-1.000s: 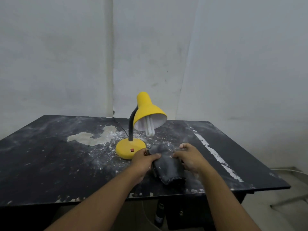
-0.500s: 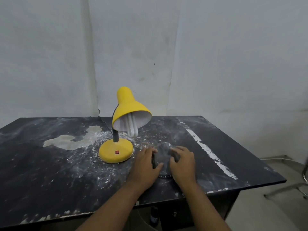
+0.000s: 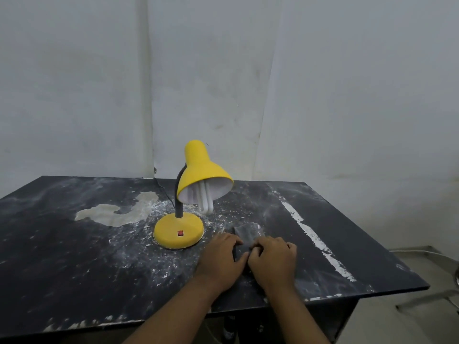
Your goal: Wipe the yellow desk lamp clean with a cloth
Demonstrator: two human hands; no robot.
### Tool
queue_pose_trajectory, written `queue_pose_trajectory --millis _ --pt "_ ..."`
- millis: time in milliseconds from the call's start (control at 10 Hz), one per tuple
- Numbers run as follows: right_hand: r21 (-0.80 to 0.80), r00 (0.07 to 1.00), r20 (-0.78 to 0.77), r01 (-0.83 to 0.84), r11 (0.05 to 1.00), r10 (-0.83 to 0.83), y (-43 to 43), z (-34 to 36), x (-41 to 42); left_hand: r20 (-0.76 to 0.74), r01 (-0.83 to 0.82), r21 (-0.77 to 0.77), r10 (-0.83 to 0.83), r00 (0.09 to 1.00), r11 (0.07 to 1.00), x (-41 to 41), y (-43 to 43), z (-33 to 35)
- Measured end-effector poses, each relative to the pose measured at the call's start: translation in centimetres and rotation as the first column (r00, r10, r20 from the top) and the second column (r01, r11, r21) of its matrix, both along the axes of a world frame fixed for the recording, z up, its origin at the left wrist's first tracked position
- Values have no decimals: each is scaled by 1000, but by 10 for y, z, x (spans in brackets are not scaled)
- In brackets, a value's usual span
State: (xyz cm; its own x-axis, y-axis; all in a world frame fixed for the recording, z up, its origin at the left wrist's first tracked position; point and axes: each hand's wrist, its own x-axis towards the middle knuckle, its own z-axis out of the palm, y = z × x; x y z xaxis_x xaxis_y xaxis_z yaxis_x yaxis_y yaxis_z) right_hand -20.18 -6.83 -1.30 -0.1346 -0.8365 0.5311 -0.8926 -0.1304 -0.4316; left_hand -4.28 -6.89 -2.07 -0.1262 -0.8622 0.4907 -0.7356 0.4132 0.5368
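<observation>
Clearly both hands lay flat on the dark cloth (image 3: 246, 235) on the bench (image 3: 62, 256), left hand (image 3: 221, 259) and right hand (image 3: 273, 259) side by side, fingers spread and pressing down rather than closed around it; whether any fold was pinched underneath could not be told. From that grip the yellow desk lamp (image 3: 196, 194) stood ahead and to the left, upright, its base (image 3: 178, 233) just beside the left hand, the nearer one. No wiping seemed begun.

Bare forearms, no sleeves, unadorned hands
</observation>
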Motion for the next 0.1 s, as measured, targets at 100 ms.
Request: queue_pose_trajectory --millis 100 --pt "-52 998 -41 -45 998 43 15 6 2 36 88 69 -91 995 994 3 17 6"
